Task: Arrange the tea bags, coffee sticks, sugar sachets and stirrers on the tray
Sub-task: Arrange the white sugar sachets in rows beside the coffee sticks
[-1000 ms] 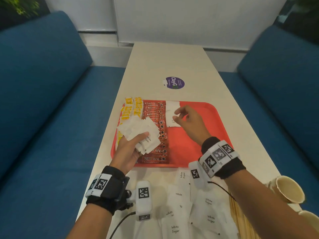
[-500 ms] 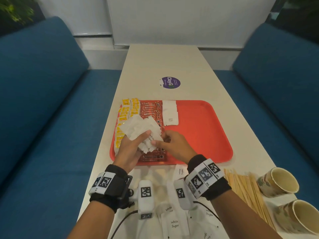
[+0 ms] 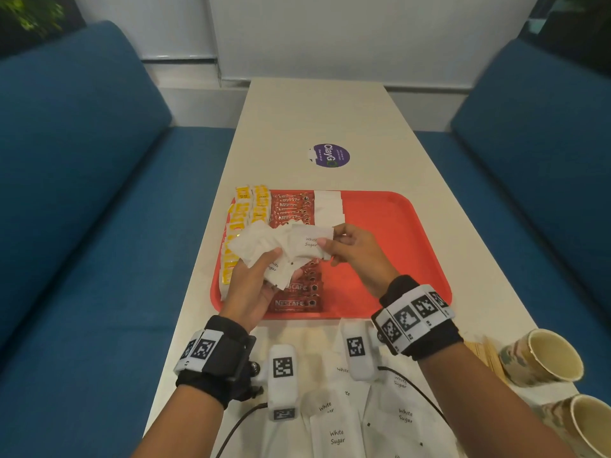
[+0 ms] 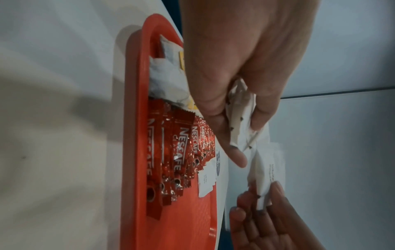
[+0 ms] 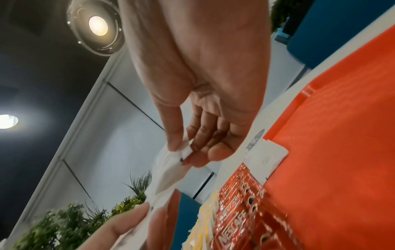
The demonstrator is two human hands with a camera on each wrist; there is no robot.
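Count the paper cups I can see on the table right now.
2: one paper cup lies on its side at the table's near right edge, the other just nearer, cut off by the frame. More may sit out of view.

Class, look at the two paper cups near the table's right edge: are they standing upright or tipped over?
Tipped over. Both paper cups lie on their sides on the table, their open mouths facing sideways toward the camera, insides visible.

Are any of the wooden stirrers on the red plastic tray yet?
No, the wooden stirrers lie on the table beside the paper cups, off the red plastic tray.
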